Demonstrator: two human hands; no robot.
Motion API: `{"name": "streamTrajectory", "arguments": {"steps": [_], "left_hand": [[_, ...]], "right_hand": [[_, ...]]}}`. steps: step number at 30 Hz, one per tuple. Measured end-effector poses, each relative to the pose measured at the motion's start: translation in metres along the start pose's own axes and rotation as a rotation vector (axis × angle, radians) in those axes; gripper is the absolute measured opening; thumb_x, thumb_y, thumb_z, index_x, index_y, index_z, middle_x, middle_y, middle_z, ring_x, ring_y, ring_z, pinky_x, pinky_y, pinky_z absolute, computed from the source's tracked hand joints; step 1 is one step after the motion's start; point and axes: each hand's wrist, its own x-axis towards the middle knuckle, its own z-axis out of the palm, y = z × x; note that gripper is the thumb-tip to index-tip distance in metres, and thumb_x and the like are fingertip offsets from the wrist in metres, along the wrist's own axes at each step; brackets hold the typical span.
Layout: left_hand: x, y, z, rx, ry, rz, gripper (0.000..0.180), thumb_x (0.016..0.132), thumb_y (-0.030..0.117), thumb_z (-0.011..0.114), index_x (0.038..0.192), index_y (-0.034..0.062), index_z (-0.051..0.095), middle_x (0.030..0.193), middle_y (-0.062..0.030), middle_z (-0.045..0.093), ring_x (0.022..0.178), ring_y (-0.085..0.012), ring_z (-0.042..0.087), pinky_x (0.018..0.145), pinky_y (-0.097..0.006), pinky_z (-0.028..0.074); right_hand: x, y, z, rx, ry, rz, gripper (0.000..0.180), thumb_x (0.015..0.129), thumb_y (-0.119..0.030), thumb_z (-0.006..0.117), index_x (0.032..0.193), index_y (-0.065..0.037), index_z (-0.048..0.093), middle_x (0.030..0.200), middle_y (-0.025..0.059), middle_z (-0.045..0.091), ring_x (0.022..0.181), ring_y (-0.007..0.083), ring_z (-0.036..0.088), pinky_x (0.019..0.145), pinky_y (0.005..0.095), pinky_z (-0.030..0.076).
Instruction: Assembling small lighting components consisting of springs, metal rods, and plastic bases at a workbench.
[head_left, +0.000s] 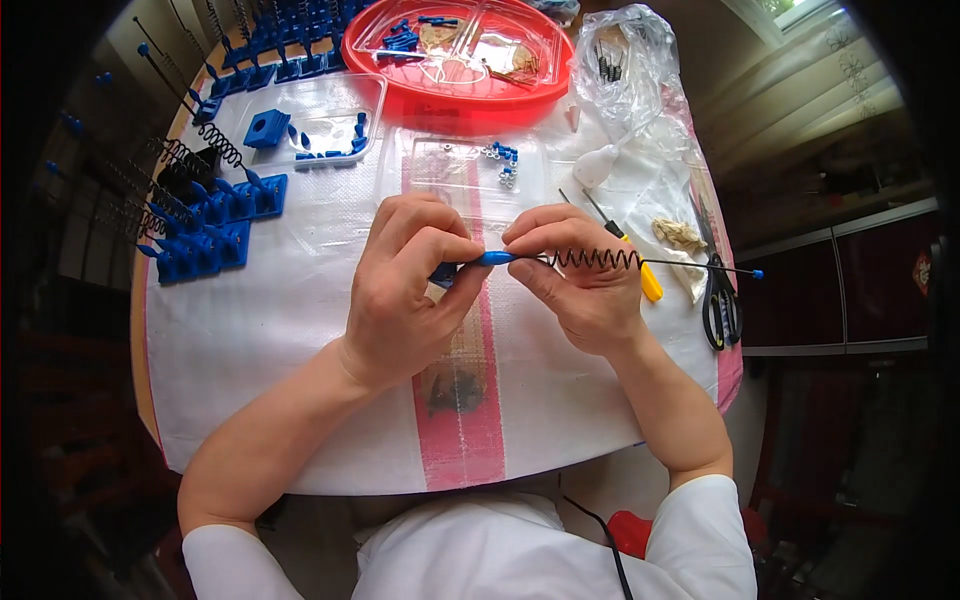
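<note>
Over the middle of the table my left hand (415, 285) pinches a blue tapered fitting (494, 259) between thumb and fingertips. A darker blue part (444, 273) shows partly under those fingers; its shape is mostly hidden. My right hand (580, 280) is closed with thumb and fingers on the near end of a black coil-spring rod (600, 259). The rod points right, its straight end carrying a small blue tip (757, 274). Spring and fitting lie in one line, and the fingertips hide how they join.
Finished-looking blue bases with black springs (210, 235) stand at left, more at the far left. A clear tray (345, 100) holds blue parts; another lid (420, 165) bears small nuts. Behind is a red tray (450, 100). Scissors (718, 300), a yellow-handled screwdriver (652, 283) and plastic bags (640, 70) lie right.
</note>
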Motion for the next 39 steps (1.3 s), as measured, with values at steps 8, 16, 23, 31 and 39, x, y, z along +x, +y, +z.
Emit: {"name": "streamTrajectory", "arguments": {"steps": [8, 16, 23, 31, 39], "left_hand": [[-0.002, -0.002, 0.000, 0.011, -0.012, 0.025, 0.024, 0.070, -0.008, 0.079, 0.086, 0.0028, 0.064, 0.089, -0.0087, 0.060, 0.088, -0.0239, 0.059, 0.068, -0.032, 0.050], [-0.003, -0.002, 0.001, 0.006, -0.013, 0.042, 0.023, 0.069, -0.008, 0.079, 0.086, 0.0019, 0.065, 0.088, -0.0094, 0.061, 0.087, -0.0243, 0.059, 0.068, -0.032, 0.050], [-0.004, 0.005, -0.001, -0.097, -0.076, -0.162, 0.018, 0.073, -0.006, 0.076, 0.087, 0.0002, 0.066, 0.091, -0.0102, 0.062, 0.087, -0.0217, 0.060, 0.072, -0.031, 0.050], [-0.006, 0.009, -0.001, -0.309, -0.220, -0.397, 0.009, 0.086, -0.002, 0.067, 0.095, -0.0021, 0.068, 0.097, -0.0064, 0.064, 0.089, -0.0137, 0.060, 0.079, -0.025, 0.047], [-0.003, 0.016, -0.003, -0.796, -0.353, -0.889, 0.017, 0.096, 0.012, 0.063, 0.102, -0.0026, 0.068, 0.094, -0.0048, 0.067, 0.081, -0.0073, 0.062, 0.073, -0.025, 0.054]], "right_hand": [[-0.001, 0.000, 0.003, -0.003, 0.005, -0.010, 0.018, 0.082, 0.003, 0.072, 0.099, -0.002, 0.069, 0.104, 0.0102, 0.066, 0.095, 0.0166, 0.064, 0.082, 0.0282, 0.052], [-0.002, 0.000, 0.005, 0.007, 0.023, 0.004, 0.016, 0.082, 0.003, 0.073, 0.097, -0.002, 0.069, 0.101, 0.0104, 0.067, 0.094, 0.0165, 0.065, 0.082, 0.0281, 0.052], [-0.002, 0.000, -0.002, -0.039, -0.036, -0.004, 0.021, 0.085, 0.007, 0.070, 0.104, 0.001, 0.066, 0.107, 0.0132, 0.064, 0.099, 0.0172, 0.060, 0.086, 0.0288, 0.048], [0.000, 0.006, -0.007, 0.193, 0.037, 0.127, 0.017, 0.095, -0.010, 0.065, 0.107, 0.001, 0.068, 0.108, 0.0101, 0.066, 0.093, 0.0148, 0.062, 0.078, 0.0276, 0.052], [0.003, 0.007, -0.008, 0.446, 0.065, 0.357, 0.023, 0.090, -0.020, 0.072, 0.102, 0.000, 0.073, 0.090, 0.0036, 0.071, 0.075, 0.0073, 0.057, 0.067, 0.0220, 0.046]]}}
